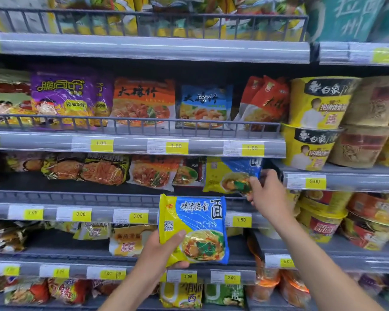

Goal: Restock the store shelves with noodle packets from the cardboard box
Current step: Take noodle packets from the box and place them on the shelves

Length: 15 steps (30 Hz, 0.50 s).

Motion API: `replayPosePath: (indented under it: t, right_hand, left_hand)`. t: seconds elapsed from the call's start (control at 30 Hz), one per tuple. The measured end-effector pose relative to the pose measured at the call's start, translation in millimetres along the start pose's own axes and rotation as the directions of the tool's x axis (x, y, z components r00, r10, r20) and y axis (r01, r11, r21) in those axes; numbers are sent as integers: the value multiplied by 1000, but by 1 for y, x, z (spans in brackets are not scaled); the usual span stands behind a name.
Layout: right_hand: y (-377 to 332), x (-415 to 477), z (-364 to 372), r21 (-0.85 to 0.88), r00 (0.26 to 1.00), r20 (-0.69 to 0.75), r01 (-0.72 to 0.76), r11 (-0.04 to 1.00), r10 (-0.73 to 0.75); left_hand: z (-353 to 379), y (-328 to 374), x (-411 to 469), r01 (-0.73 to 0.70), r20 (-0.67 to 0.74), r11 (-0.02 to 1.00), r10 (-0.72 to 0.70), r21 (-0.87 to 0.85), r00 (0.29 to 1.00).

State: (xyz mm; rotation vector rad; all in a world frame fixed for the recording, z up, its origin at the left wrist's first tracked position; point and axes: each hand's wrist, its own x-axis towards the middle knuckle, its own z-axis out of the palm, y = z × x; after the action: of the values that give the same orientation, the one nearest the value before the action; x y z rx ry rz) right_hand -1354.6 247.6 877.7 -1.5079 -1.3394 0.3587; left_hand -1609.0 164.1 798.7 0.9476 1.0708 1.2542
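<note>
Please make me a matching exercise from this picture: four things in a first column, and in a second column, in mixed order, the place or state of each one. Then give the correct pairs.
Things:
1. yellow-and-blue plastic noodle packet
2. second yellow-and-blue noodle packet
3. purple plastic snack packet
4. yellow paper noodle bowls

Place or state:
A. stacked two high, right of the packets
B. held by the left hand in front of the shelves
C. standing behind the rail, upper left
D. gripped by the right hand at the shelf

Pairs: 1-B, 2-D, 3-C, 4-A

A shop aisle: tiered grey metal shelves with wire front rails (130,127), yellow price tags (176,146) clipped along shelf edges, rows of bright plastic noodle packets (144,102), stacked yellow paper noodle bowls (319,102) at right of frame.
</note>
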Motion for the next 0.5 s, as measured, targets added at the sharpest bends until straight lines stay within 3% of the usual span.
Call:
replayPosePath:
  t: [0.13, 0.3, 0.4, 0.5]
  right_hand:
    - [5, 18, 11, -222, 995, -61, 64, 973, -79]
    - [7, 29, 15, -389, 999, 6, -39, 920, 44]
    - [13, 23, 19, -401, 989, 100, -58, 914, 107]
    - [17, -2, 12, -339, 992, 105, 101, 935, -69]
  left_hand:
    - [5, -1, -3, 11, 10, 999, -12, 31, 1000]
    - [13, 1, -5, -25, 23, 996, 23, 90, 999]
    - [24, 8, -8, -63, 19, 990, 61, 123, 998]
    - [30, 12, -5, -124, -2, 970, 127, 210, 992]
